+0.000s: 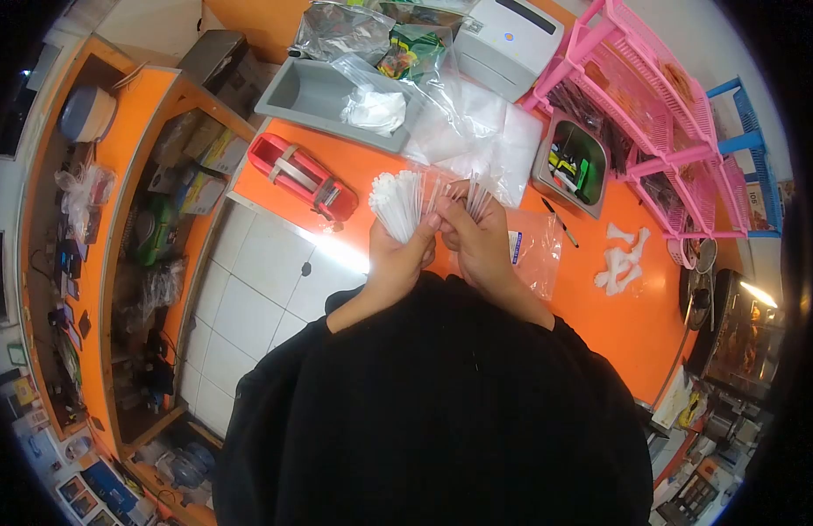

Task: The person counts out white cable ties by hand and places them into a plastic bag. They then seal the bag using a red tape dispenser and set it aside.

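My left hand point(399, 256) is closed around a thick bundle of thin white sticks point(396, 203), whose white tips fan out above the fingers. Close beside it, my right hand point(481, 241) is closed on a smaller bunch of thin clear-white sticks point(482, 200). The thumbs of both hands nearly meet between the two bunches. A clear plastic bag point(538, 250) with a small label lies on the orange table point(582, 337), partly under my right hand.
A red tape dispenser point(303, 178) and a grey tray point(323, 105) sit at the left. Behind are plastic sheets point(494, 136) and a white printer point(509, 44). At the right are a metal container point(573, 165), a pen point(560, 222), white pieces point(620, 261) and pink racks point(639, 96).
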### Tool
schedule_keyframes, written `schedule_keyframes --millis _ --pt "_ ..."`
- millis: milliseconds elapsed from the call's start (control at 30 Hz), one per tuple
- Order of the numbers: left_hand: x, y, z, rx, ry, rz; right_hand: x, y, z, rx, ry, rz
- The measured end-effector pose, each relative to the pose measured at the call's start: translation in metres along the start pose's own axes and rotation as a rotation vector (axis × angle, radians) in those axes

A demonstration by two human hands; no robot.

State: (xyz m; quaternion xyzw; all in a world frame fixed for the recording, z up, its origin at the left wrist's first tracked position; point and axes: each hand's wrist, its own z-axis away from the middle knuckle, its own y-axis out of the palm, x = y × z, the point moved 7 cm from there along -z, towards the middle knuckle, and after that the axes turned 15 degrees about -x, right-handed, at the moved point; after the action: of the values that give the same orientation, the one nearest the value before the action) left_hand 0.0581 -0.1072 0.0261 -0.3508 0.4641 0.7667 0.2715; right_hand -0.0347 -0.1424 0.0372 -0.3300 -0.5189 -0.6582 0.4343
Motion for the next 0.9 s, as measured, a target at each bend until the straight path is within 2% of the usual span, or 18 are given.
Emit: schedule_keyframes --millis 133,267,333,567,700,767,833,900 --pt "0.004 -0.002 0.0 0.012 -0.013 0.039 -0.004 -0.004 -0.001 0.023 0.057 -0.037" --pt "0.002 -0.001 0.002 0.006 -0.006 0.037 0.007 0.004 0.002 0.015 -0.03 0.041" --pt "0.002 -0.001 0.002 0.007 0.002 0.024 0.006 0.005 0.003 0.086 -0.063 0.101" --pt "0.009 -0.007 -0.002 -0.034 -0.033 0.094 -0.002 0.003 0.0 0.028 -0.019 0.027" --pt "0.009 -0.009 -0.005 0.011 -0.015 0.082 -0.004 0.006 0.003 0.086 -0.037 0.151" --pt "0.012 -0.008 -0.006 -0.003 -0.067 0.113 -0.005 0.008 0.004 0.085 -0.019 0.159" --pt "0.014 -0.008 -0.006 -0.023 -0.083 0.074 -0.005 0.011 0.006 0.061 0.023 0.103" --pt "0.012 -0.006 -0.005 -0.044 -0.064 -0.033 -0.015 -0.003 -0.001 -0.057 0.068 0.017"
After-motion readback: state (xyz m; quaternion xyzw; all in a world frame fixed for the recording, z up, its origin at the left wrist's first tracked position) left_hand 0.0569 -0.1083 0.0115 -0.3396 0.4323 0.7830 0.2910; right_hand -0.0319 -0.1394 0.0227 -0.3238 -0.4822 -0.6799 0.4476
